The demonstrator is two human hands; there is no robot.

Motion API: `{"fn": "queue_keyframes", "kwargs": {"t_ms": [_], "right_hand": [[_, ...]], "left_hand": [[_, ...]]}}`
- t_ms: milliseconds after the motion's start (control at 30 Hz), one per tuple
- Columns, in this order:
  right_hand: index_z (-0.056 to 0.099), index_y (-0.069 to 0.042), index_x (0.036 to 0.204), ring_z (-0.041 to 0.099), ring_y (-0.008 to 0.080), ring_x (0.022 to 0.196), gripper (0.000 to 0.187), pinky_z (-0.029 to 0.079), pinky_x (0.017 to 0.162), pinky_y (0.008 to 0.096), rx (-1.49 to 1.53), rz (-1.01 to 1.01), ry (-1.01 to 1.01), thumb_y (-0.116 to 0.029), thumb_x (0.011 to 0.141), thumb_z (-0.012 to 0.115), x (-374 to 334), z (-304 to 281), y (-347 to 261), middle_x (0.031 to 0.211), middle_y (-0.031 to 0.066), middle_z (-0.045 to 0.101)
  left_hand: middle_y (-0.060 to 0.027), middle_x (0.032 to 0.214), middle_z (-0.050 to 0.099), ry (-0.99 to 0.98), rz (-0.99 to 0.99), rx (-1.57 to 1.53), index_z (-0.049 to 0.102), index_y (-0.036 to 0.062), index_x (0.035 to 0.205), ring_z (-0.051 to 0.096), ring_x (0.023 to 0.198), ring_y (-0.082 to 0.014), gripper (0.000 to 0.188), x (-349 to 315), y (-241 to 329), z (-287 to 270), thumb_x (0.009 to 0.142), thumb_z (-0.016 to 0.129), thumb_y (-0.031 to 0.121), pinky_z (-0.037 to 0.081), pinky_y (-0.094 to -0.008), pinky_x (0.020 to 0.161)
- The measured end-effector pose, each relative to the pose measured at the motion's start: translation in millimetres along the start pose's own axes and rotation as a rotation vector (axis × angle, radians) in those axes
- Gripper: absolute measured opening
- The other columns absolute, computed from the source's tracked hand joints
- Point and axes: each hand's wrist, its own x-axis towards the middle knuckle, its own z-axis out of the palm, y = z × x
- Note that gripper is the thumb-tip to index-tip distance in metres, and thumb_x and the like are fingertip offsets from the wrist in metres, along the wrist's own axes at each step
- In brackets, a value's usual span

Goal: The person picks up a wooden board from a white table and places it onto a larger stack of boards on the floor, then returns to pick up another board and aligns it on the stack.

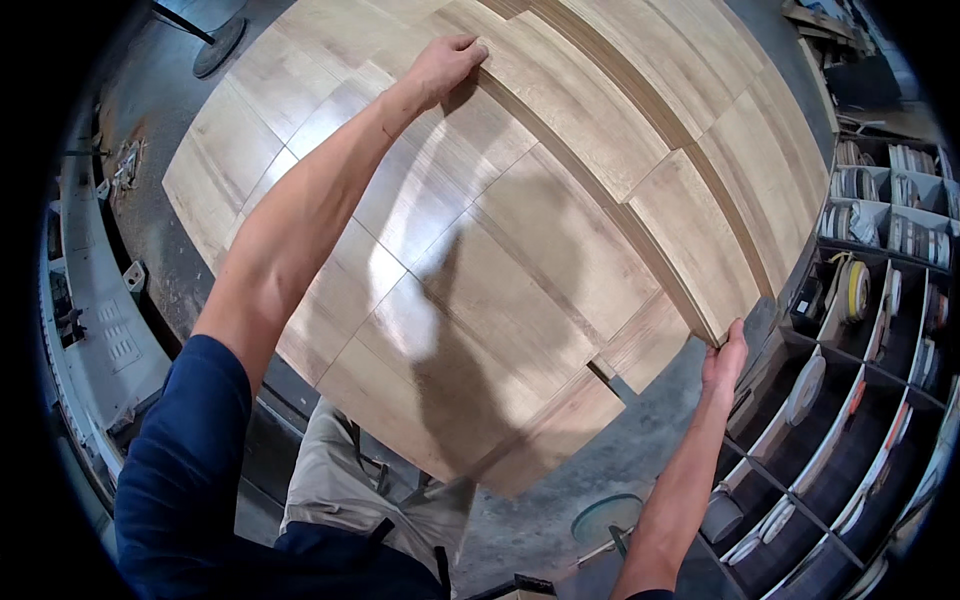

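My left hand (450, 70) is closed on the far part of a pale wood-grain panel (690, 235), with the fingers at its long front edge. At the panel's right end, my right hand (725, 360) grips the corner, and part of its fingers is hidden by the board. The panel lies in a raised, stepped group of similar boards. Below it spreads a broad layer of wood-grain panels (400, 290), laid edge to edge, with light glare and my shadow across them. Whether both hands hold one single board or two stacked ones, I cannot tell.
On the right stands a dark compartment rack (810, 410) with rolls of edge banding (858, 290). A grey machine (110, 340) runs along the left side. A round black base with a pole (220, 48) stands at the far left. A notch (605, 378) breaks the panels' near edge.
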Motion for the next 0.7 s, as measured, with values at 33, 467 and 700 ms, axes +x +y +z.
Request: {"fn": "queue_keyframes", "kwargs": {"t_ms": [33, 467, 700], "right_hand": [[0.051, 0.001, 0.118, 0.057, 0.0168, 0.096, 0.038, 0.046, 0.077, 0.0295, -0.026, 0.012, 0.005, -0.029, 0.094, 0.047, 1.5, 0.3, -0.1, 0.11, 0.0093, 0.059], [0.048, 0.001, 0.121, 0.054, 0.0193, 0.104, 0.044, 0.044, 0.084, 0.0308, 0.058, 0.02, 0.045, -0.034, 0.093, 0.048, -8.6, 15.8, 2.8, 0.118, 0.0091, 0.054], [0.041, 0.0, 0.129, 0.044, 0.024, 0.12, 0.061, 0.031, 0.101, 0.0414, -0.015, -0.059, 0.278, -0.045, 0.089, 0.051, -96.9, -19.7, 36.5, 0.132, 0.0131, 0.043]], "left_hand": [[-0.0009, 0.078, 0.056, 0.039, 0.004, -0.014, 0.062, -0.0007, 0.095, 0.05, 0.072, -0.01, 0.029, 1.5, -4.9, 0.2, 0.086, 0.056, 0.026, 0.041, -0.0259, 0.066], [-0.0012, 0.073, 0.056, 0.107, 0.023, -0.093, 0.06, -0.002, 0.106, 0.05, 0.068, -0.0097, 0.031, 2.4, -21.1, -8.8, 0.085, 0.055, 0.02, 0.042, -0.0244, 0.061], [-0.0135, 0.089, 0.059, 0.126, -0.231, -0.6, 0.04, -0.0086, 0.124, 0.057, 0.081, -0.0193, 0.04, -23.0, -53.6, 4.3, 0.087, 0.044, 0.004, 0.047, -0.0266, 0.064]]}}
